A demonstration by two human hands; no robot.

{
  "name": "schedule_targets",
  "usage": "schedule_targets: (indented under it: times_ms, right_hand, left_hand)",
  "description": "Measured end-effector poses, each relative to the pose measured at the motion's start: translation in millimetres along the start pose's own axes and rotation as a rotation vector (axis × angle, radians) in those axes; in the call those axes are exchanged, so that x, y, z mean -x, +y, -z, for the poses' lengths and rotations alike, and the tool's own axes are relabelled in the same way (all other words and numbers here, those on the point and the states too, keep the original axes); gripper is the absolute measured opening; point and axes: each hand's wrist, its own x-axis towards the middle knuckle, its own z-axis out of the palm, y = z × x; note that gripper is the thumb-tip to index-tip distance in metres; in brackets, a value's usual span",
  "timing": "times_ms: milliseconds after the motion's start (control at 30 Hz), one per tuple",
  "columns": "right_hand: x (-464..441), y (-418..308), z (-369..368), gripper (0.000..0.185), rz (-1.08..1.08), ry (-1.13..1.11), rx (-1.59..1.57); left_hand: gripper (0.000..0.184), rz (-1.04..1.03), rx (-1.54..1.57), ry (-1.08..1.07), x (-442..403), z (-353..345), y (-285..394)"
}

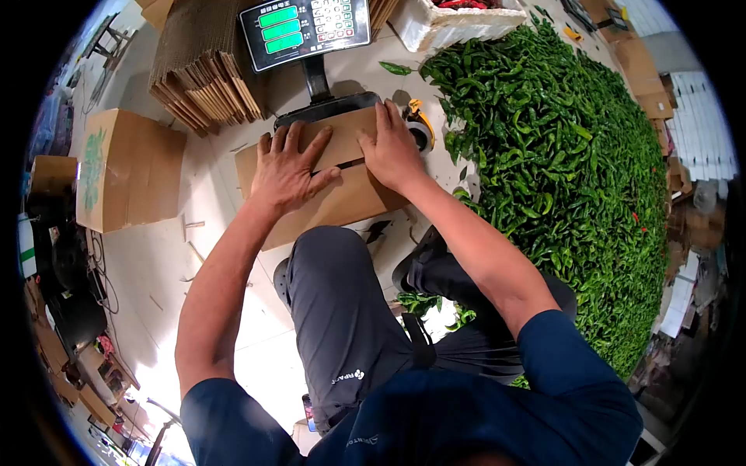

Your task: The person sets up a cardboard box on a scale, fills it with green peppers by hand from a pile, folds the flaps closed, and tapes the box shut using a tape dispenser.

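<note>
A brown cardboard box [342, 203] lies in front of my knees, its two top flaps folded in with a narrow dark gap between them. My left hand [289, 169] rests flat on the left part of the top, fingers spread and thumb pointing across the gap. On the right part, my right hand [393, 149] presses down with fingers extended and thumb apart, near the box's right end. Just beyond that hand stands an orange and black tape dispenser [420, 126]. A digital scale [307, 35] with green displays stands behind the box.
A large heap of green peppers [559, 171] spreads over the floor at right. Folded cardboard [203, 66] is stacked at the upper left, and another carton [128, 171] stands at left. A white foam box [458, 25] holds red items at the top.
</note>
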Motion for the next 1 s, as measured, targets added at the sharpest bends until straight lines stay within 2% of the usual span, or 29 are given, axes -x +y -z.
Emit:
schedule_targets:
  times_ms: [67, 167, 200, 333, 467, 567, 633, 767, 867, 1000]
  right_hand:
    - [-7.9, -0.2, -1.2, 0.074, -0.119, -0.143, 0.027]
    - [-27.2, -10.5, 16.3, 0.073, -0.227, -0.369, 0.066]
    - [-23.9, -13.1, 10.5, 0.067, -0.223, -0.290, 0.138]
    - [-5.9, -4.9, 12.6, 0.067, -0.087, -0.243, 0.077]
    - [-5.5, 2.6, 4.6, 0.066, -0.039, -0.183, 0.105]
    - [-19.6, -3.1, -1.3, 0.064, -0.081, -0.193, 0.076]
    - [-27.6, -0.3, -8.5, 0.061, -0.148, -0.190, 0.017]
    - [-20.9, 4.7, -15.3, 0.058, -0.024, -0.101, 0.104]
    - [-17.6, 2.0, -10.2, 0.060, -0.023, -0.133, 0.143]
    - [-17.1, -3.2, -11.2, 0.060, -0.023, -0.117, 0.177]
  left_hand:
    - [0.081, -0.009, -0.004, -0.020, 0.9, 2.3, 0.4]
    - [0.081, 0.007, 0.016, -0.016, 2.0, 4.2, 3.1]
    - [0.081, 0.016, 0.012, -0.011, 2.2, 5.1, 4.8]
    - [0.079, 0.053, 0.029, 0.016, 8.5, 8.8, 11.8]
    - [0.075, 0.128, 0.041, 0.072, 3.4, 2.9, 20.6]
    - [0.070, 0.287, 0.156, 0.198, -10.5, -12.6, 23.1]
    - [0.065, 0.374, 0.148, 0.179, -20.5, -11.3, 27.0]
    - [0.057, 0.477, 0.182, 0.229, -25.0, -13.6, 32.5]
    - [0.056, 0.435, 0.168, 0.286, -22.5, -16.4, 38.1]
    - [0.051, 0.429, 0.117, 0.224, -28.6, -11.4, 40.2]
